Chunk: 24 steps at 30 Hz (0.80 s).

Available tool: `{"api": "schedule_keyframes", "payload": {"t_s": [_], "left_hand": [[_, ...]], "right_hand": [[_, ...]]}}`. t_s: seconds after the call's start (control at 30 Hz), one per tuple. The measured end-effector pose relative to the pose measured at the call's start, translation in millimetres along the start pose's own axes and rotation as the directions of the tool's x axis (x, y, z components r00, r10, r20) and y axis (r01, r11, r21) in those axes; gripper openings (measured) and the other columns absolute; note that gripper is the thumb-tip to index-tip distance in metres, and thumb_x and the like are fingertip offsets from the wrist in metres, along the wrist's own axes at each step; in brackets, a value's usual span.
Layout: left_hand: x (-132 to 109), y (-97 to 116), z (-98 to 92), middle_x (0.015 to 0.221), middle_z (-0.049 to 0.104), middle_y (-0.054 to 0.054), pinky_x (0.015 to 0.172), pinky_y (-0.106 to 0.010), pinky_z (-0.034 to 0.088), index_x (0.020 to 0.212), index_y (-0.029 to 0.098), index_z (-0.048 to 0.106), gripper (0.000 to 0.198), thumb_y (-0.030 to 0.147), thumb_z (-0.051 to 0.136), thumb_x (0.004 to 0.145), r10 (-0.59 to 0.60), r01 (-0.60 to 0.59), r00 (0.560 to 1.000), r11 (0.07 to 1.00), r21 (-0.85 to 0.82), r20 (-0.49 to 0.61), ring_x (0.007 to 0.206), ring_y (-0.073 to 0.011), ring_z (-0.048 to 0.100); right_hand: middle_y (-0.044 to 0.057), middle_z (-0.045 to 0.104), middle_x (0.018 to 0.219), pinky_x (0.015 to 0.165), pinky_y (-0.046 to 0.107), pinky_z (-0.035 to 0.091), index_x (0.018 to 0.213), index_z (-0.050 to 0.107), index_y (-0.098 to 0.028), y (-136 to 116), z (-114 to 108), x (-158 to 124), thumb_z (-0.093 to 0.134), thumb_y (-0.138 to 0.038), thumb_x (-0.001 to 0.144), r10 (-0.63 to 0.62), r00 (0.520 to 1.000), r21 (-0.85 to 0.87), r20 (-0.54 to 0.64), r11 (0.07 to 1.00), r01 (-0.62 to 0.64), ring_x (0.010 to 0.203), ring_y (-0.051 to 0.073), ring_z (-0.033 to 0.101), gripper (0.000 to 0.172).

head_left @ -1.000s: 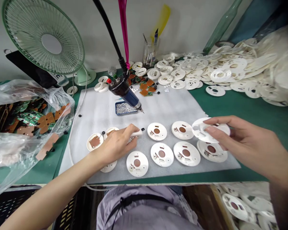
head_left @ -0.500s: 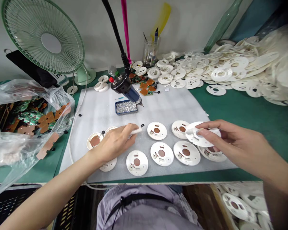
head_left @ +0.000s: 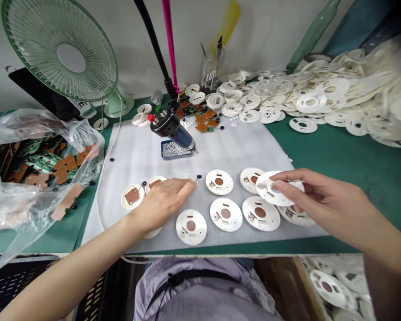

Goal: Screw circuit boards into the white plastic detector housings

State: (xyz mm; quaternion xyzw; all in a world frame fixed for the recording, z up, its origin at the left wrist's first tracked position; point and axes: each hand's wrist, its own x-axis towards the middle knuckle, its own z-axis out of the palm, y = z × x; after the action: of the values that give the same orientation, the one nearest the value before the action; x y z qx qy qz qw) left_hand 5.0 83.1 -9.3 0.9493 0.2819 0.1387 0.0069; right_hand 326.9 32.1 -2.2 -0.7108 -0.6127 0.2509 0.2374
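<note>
– Since half a second back, the right hand (head_left: 321, 200) has drawn its white round plastic disc (head_left: 276, 189) a little leftward. The left hand (head_left: 160, 203) has flattened, and the small white piece it pinched no longer shows.

– How do the grips stand?

– Right thumb and fingers pinch the disc by its rim, raised above the right end of the rows on the white foam sheet (head_left: 137, 156). The left palm faces down, fingers stretched low over the sheet; whether anything lies under them I cannot tell.

– What makes this go well?

– By my judgement: keep the disc level, hold it only by the rim, and set it squarely on a bare patch, not on a neighbour. The laid-out discs (head_left: 225, 214) sit close together, so room is tight.

– Anything in the way?

– A small black round part (head_left: 199, 177) lies just beyond the left fingertips, and a disc carrying a copper-brown board (head_left: 132, 196) sits just left of that hand. Farther back is the blue tray of silvery screws (head_left: 175, 150), with the black-and-blue hanging screwdriver (head_left: 172, 127) right above it; a rising hand could knock that. Beyond are a clear plastic bag of circuit boards (head_left: 36, 151) at left, a pale green desk fan (head_left: 60, 51), and a heap of white discs (head_left: 337, 93) at right.
</note>
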Motion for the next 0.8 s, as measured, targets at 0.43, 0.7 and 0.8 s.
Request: {"api": "schedule_keyframes", "payload": {"t_s": [0.43,0.7,0.8], "left_hand": [[48,-1,-3.6,0.088,0.069,-0.004,0.071,-0.03,0.053,0.098,0.017,0.07,0.019,0.023,0.051,0.098,-0.196,0.249,0.933,0.957,-0.149,0.303,0.079,-0.0188,0.067],[7,2,-13.7,0.106,0.069,-0.011,0.075,-0.032,0.057,0.11,0.012,0.062,0.022,0.007,0.046,0.095,0.103,-0.1,0.939,0.995,-0.024,0.329,0.092,-0.0216,0.068],[-1,7,-14.3,0.121,0.064,-0.016,0.084,-0.035,0.058,0.124,0.008,0.054,0.03,0.005,0.043,0.096,0.131,-0.149,0.94,0.988,0.034,0.314,0.107,-0.0243,0.066]], "right_hand": [[0.005,0.065,0.074,0.05,0.021,0.045,0.095,0.069,-0.019,8,-6,-17,0.052,-0.081,0.069,0.072,0.997,0.014,0.022,0.997,-0.072,0.05,0.009,0.054,0.069],[0.003,0.062,0.068,0.048,0.019,0.042,0.097,0.069,-0.019,0,-1,-15,0.055,-0.081,0.067,0.122,0.991,0.058,0.063,0.99,-0.125,0.049,0.008,0.051,0.069],[0.004,0.065,0.077,0.05,0.019,0.043,0.098,0.069,-0.019,-8,3,-12,0.054,-0.077,0.072,0.044,0.987,0.042,0.155,0.998,-0.051,0.051,0.007,0.053,0.065]]}}
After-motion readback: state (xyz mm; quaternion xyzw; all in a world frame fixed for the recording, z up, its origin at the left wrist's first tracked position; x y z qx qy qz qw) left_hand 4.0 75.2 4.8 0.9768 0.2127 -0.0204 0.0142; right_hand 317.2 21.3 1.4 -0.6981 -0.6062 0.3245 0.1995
